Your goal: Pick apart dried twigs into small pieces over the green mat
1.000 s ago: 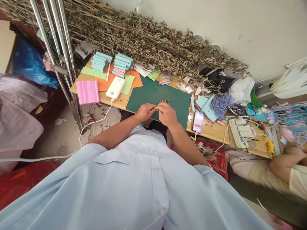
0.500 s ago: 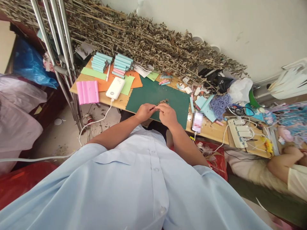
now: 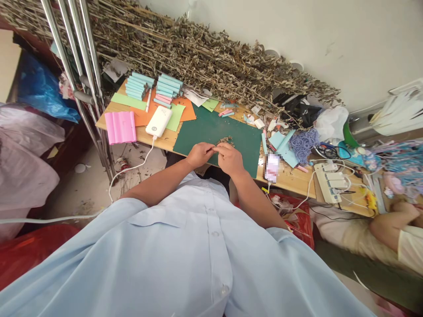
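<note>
My left hand (image 3: 199, 155) and my right hand (image 3: 230, 158) meet fingertip to fingertip over the near edge of a dark green mat (image 3: 218, 127). Both are closed in a pinch; whatever lies between the fingers is hidden or too small to name. Just beyond my right fingers, a small heap of dried plant bits (image 3: 226, 141) rests on the mat. Light blue paper rolls (image 3: 170, 83) with dark ends, a few pink ones among them, are stacked at the back left of the table.
A white power bank (image 3: 159, 121) and a pink grooved tray (image 3: 120, 127) lie left. To the right are a phone (image 3: 272, 169), purple yarn (image 3: 303, 147) and a power strip (image 3: 327, 182). Dried plant stalks (image 3: 205, 57) line the back. Metal crutches (image 3: 77, 57) stand left. Another person's arm (image 3: 393, 220) shows far right.
Almost nothing differs. My right hand has shifted very slightly left, and both hands stay pinched together at the same spot over the mat.
</note>
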Tool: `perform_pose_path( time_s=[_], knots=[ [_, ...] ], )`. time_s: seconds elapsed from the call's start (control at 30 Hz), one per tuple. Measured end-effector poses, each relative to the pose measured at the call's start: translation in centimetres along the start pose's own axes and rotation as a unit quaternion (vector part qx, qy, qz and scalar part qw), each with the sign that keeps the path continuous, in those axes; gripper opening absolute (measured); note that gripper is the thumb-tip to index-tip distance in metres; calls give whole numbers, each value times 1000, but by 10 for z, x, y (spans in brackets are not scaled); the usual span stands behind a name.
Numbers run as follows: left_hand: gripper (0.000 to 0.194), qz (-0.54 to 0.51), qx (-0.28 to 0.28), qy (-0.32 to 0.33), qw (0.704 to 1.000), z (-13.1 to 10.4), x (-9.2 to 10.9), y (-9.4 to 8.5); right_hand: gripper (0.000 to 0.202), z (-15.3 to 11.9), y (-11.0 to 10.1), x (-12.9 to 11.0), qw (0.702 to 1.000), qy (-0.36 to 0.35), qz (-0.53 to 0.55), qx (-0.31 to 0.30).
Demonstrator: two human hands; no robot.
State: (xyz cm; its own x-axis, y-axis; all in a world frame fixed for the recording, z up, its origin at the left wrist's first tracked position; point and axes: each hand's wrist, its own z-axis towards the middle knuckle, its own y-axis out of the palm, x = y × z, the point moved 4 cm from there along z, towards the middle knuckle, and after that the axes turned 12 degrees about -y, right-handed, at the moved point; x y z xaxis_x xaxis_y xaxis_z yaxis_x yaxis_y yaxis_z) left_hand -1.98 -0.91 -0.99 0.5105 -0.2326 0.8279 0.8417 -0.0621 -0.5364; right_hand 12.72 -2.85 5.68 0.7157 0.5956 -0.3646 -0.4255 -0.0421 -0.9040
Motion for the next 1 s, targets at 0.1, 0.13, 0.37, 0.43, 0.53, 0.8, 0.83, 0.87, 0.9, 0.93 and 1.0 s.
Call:
perform_pose_path(
  time_s=[0.1,0.13,0.37,0.43,0.53,0.8,0.83,0.87,0.9,0.93,1.0],
  knots=[
    [25,-12,4,-4,1000,0,-2,1,43,5,2,0,1000,10,1,0],
    [25,-13,7,-6,1000,0,-3,1,42,6,3,-1,1000,16,-3,-2],
    [27,-12,15,-4,1000,1,-5,1,42,6,-2,-6,999,14,23,20],
    [25,-14,13,-6,1000,1,-3,0,45,2,-7,10,997,26,40,54],
    [27,-20,5,-13,1000,2,1,-2,38,-8,-13,51,989,86,24,114],
    [28,-23,-5,-12,1000,2,5,-3,24,-14,5,115,980,180,8,87],
    [27,-21,-3,-12,1000,2,4,-3,24,-13,8,114,981,176,1,79],
    [27,-19,0,-12,1000,2,3,-2,23,-11,10,113,983,171,-7,70],
    [27,-17,3,-12,1000,2,2,-2,22,-10,12,112,984,168,-16,61],
    [27,-14,4,-12,1000,2,1,-1,22,-8,13,110,984,166,-25,53],
    [27,-10,5,-10,1000,2,0,-1,22,-6,14,108,984,168,-40,40]
  ],
)
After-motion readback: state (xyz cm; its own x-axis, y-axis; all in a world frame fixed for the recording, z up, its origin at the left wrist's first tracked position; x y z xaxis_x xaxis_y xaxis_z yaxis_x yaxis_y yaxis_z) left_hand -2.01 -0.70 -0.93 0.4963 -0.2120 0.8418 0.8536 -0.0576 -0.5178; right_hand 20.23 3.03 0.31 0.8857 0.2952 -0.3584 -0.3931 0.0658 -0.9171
